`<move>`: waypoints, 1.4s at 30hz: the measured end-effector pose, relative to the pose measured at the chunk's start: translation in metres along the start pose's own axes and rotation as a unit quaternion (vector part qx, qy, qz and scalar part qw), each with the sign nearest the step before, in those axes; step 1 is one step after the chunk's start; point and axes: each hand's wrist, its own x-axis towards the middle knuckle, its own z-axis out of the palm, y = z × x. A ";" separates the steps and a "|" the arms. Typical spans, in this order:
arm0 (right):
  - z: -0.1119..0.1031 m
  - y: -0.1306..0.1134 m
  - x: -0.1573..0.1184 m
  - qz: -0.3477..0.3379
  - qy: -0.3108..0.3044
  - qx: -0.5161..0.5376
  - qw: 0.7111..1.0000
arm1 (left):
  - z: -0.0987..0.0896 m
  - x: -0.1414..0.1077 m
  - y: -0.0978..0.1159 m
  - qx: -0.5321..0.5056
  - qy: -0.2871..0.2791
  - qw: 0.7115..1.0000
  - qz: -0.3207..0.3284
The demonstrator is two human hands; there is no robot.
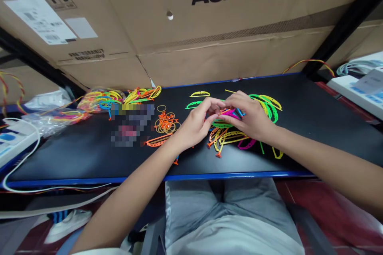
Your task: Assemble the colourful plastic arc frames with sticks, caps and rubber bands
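My left hand [199, 122] and my right hand [253, 117] meet over a pile of small plastic toy bows [223, 137], fingertips nearly touching. Both are closed in a pinch around a pink plastic piece [229, 112], mostly hidden by the fingers; its exact shape does not show. Yellow and green toy bows [271, 107] lie beside my right hand. Under the hands are suction-cup darts [219, 153] with orange tips. Left of my left hand sits a heap of rubber bands [166, 123] mixed with orange suction cups, and an orange toy bow [157, 140] lies below it.
Clear plastic bags of coloured parts [101, 99] lie at the table's back left. A large cardboard box [179, 44] stands behind the black table [323, 127]. White cable [38, 139] hangs over the left edge. White boxes [359, 91] stand to the right.
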 end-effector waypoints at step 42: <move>-0.008 -0.009 0.003 0.332 -0.280 0.521 0.735 | -0.021 -0.002 -0.008 -0.080 -0.015 0.993 -0.083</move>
